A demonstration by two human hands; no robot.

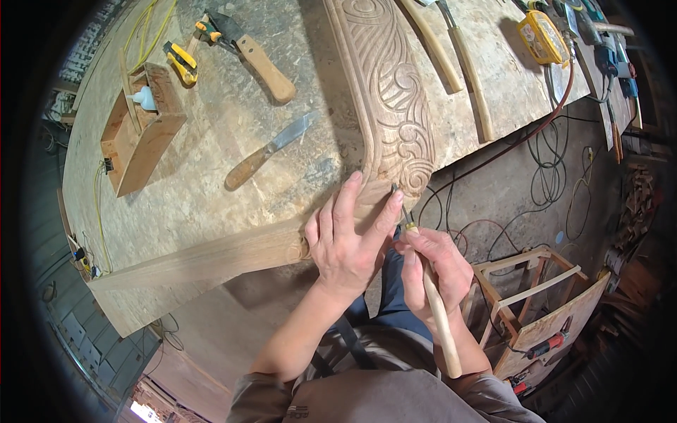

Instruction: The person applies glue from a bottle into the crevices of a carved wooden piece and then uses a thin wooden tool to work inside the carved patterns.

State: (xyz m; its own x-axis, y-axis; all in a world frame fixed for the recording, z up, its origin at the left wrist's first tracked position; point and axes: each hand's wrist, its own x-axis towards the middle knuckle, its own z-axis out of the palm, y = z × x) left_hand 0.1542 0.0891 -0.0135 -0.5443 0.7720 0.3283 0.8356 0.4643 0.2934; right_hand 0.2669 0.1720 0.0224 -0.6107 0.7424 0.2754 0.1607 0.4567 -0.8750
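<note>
A carved wooden piece [393, 92] with scrolls and flowing grooves lies on the worktable, its corner close to me. My right hand [443, 271] is closed around a carving chisel [438, 317] with a long pale handle. The chisel's thin metal blade slants up to the wood at the corner below the last scroll. Spread over that same corner is my left hand [347, 247], its fingers stretched out and the index fingertip beside the blade. Its thumb is hidden. A plain wooden rail [211, 250] runs left from the corner along the table's near edge.
On the worktable [211, 148] lie a putty knife [268, 151], a wooden-handled saw [264, 67], a yellow-black cutter [182, 63] and an open wooden box [144, 134]. Two long-handled tools [469, 81] and a yellow lamp [543, 37] are at right. Cables and a wooden frame [532, 282] occupy the floor.
</note>
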